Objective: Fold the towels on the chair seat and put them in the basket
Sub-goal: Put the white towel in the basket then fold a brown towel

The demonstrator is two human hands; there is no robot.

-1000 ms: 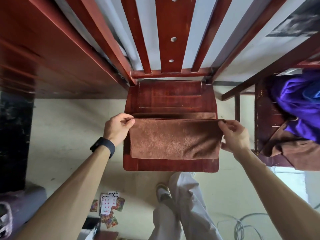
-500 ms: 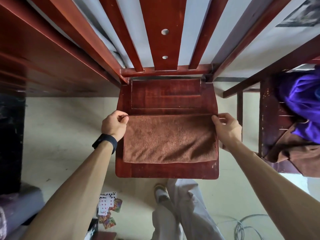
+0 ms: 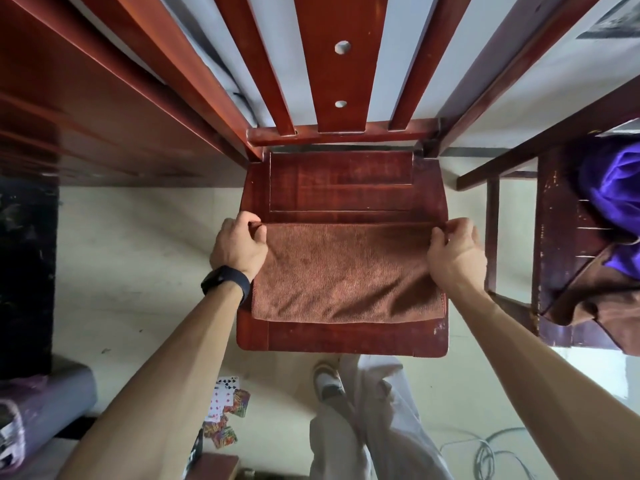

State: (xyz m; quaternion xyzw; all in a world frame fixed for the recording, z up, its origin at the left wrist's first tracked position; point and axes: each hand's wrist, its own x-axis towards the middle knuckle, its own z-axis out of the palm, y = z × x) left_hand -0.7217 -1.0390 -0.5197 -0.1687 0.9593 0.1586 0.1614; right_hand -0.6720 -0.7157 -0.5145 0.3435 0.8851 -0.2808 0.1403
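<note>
Low and left of centre, scattered playing cards [image 3: 227, 407] lie on the pale floor. Above them the left hand [image 3: 239, 244], with a black wristband [image 3: 227, 284], pinches the far left corner of the folded brown terry towel [image 3: 346, 271]. The towel lies flat on the front half of the red-brown wooden chair seat [image 3: 339, 185] at mid-frame. The right hand [image 3: 457, 252] grips its far right corner with curled fingers. At the right edge, a purple cloth [image 3: 613, 188] lies on a second dark wooden chair [image 3: 554, 237].
</note>
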